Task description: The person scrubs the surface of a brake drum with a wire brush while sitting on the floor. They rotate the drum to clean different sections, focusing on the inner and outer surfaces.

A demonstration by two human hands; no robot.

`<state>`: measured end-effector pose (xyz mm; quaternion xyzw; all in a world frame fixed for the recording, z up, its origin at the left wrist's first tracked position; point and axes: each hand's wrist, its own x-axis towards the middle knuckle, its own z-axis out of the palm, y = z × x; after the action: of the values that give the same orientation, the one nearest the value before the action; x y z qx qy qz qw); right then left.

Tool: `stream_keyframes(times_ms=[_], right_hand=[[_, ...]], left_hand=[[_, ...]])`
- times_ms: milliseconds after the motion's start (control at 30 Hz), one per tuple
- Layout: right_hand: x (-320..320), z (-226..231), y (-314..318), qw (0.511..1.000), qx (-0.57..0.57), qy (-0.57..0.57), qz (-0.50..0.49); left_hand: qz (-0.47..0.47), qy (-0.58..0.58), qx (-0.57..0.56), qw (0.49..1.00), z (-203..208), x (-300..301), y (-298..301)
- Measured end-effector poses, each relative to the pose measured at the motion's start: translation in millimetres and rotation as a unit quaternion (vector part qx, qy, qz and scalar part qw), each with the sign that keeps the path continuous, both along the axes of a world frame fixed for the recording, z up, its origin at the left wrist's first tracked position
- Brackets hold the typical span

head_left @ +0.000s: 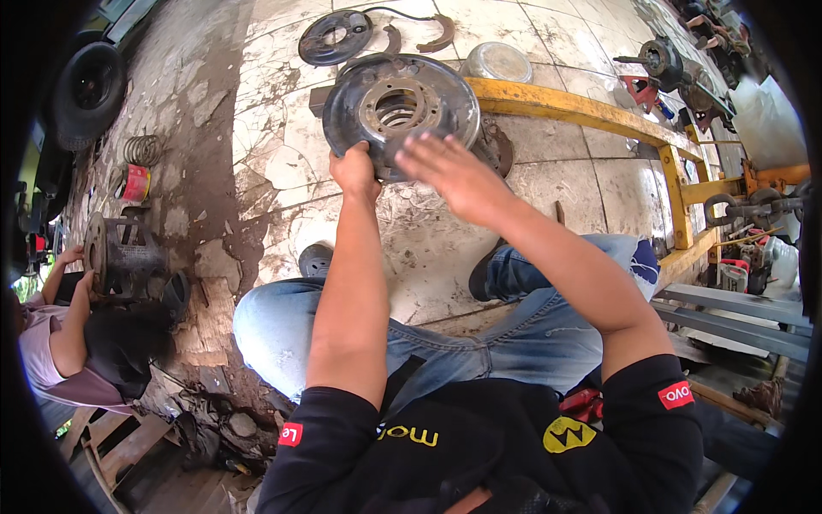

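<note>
Our left hand (354, 171) grips the metal disc (455, 103) by its rim, ideally firmly for steadiness; our flat, blurred right hand (454, 174) perhaps touches its face.

Stained pale tiles (578, 184) meet cracked ground (193, 56); daylight falls.

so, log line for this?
left grip: holds dark disc by rim | right grip: open, blurred, contact with disc unclear | smaller disc: on tiles

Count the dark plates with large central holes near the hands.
2: the larger plate, held at its near-left edge by the left hand; the smaller plate beyond it on the tiles. More may be hidden.
</note>
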<state>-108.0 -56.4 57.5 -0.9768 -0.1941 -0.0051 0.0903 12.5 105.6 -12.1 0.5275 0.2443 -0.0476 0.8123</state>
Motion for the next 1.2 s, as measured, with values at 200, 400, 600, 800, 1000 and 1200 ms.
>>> stream_keyframes(times_ms=[200,400,600,800,1000,1200], right_hand=[[4.5,-26.5,-98.7,0.983,-0.01,-0.079,-0.168],[-5.4,-23.5,-18.5,0.996,-0.06,-0.069,0.016],[4.3,-1.8,-117.0,0.965,0.03,0.076,-0.249],[-21.2,-20.6,-23.8,0.994,-0.052,-0.059,0.073],[9.8,-16.3,-100.6,0.973,0.018,-0.019,-0.227],[-8.5,-38.4,-57.9,0.996,-0.02,-0.042,-0.077]], left_hand=[[0.004,0.001,-0.042,0.999,1.0,-1.0,-8.9],[0.005,-0.019,0.005,1.0,-8.5,4.5,-2.3],[0.007,0.016,-0.029,0.999,-5.6,0.3,0.6],[-0.001,-0.002,-0.022,1.0,-8.6,8.5,-1.6],[0.005,0.005,-0.034,0.999,-12.4,4.9,-5.3],[-0.002,-0.009,-0.004,1.0,-3.6,3.5,-7.4]])
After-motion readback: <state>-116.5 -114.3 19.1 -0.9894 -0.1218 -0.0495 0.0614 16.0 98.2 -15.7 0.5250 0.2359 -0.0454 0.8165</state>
